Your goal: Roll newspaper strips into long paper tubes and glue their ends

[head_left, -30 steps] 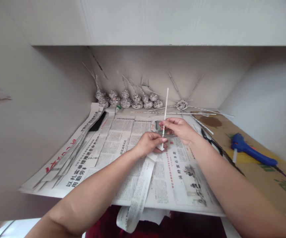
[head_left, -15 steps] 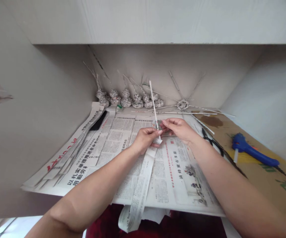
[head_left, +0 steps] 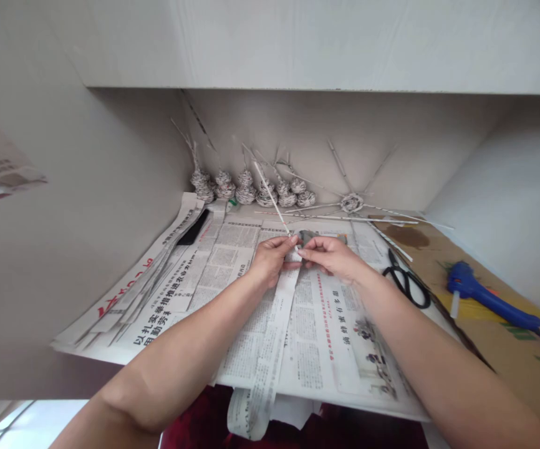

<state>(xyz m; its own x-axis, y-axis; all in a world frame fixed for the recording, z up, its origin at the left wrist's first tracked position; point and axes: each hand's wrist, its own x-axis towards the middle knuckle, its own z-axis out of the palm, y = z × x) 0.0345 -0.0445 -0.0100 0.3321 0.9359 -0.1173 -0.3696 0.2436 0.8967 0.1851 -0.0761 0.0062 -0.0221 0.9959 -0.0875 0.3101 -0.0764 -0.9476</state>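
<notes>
Tube (head_left: 272, 198) pinched by left hand (head_left: 272, 259), its lower end by right hand (head_left: 333, 255), above middle of counter (head_left: 403, 408); attached strip (head_left: 283, 305) draped over near edge. Rolling seemingly in hand; tube to be turned, strip kept taut.

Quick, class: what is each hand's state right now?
Left hand: closed, pinching the thin paper stick near its lower end.
Right hand: at the upper end of the paper strip; whether it grips cannot be told.
</notes>
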